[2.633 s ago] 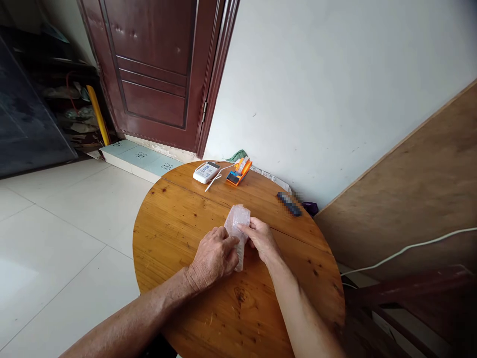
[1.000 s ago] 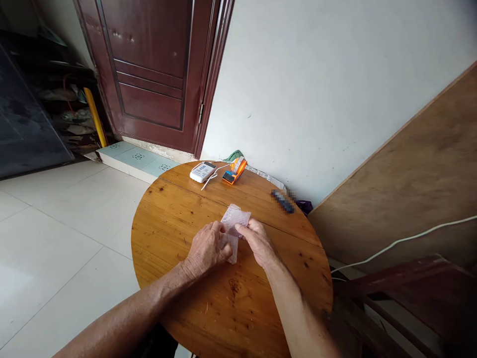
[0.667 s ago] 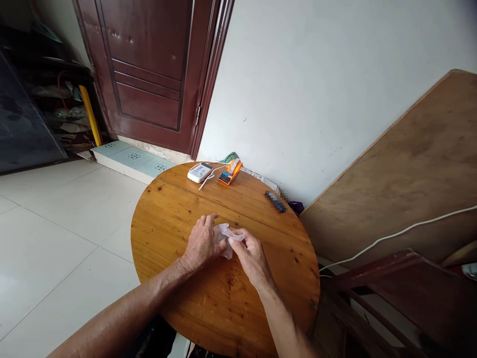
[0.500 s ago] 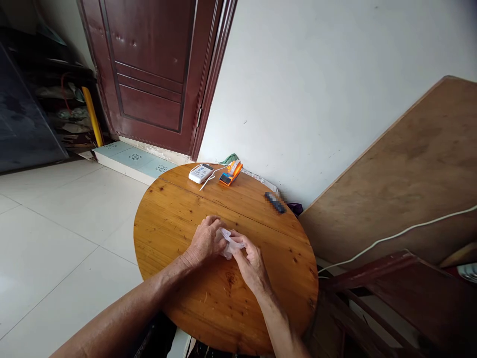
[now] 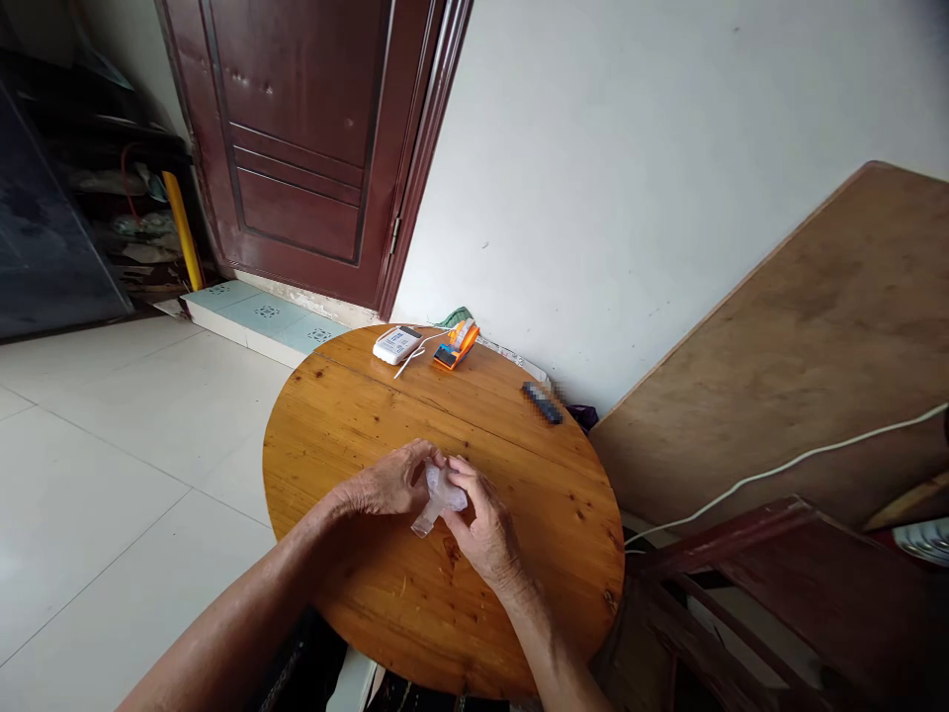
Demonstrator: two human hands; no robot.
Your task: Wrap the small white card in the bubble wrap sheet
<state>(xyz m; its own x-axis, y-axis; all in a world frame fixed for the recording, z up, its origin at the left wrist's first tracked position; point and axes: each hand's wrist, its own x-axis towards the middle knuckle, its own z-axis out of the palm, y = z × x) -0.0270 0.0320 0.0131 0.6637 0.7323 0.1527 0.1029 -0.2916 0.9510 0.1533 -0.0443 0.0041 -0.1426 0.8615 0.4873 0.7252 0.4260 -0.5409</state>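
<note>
Fingers of our left hand and our right hand close together on a small crumpled piece of clear plastic, which we grip between both sets of fingertips. We see only the head view, looking forward and down. Our left hand lies low over the round wooden table, its fingers curled in from the left onto the plastic; our right hand comes from the near side, knuckles up, fingers bent over the wrinkled film. A loose corner of the plastic hangs down toward the tabletop just below our fingers; we cannot tell whether it touches the wood. The plastic sits near the middle of the table, a little toward our side.

At the far edge of the table, well apart from our hands, we see a white flat device with a thin white cord, and just beside it on the right an orange and black item. Further right along the far rim lies a small dark bar-shaped object, blurred. Behind the table stands a white wall, with a dark red door to its left. On the right a large wooden board leans against the wall, and a white cable runs across it. Pale floor tiles spread out on the left.
</note>
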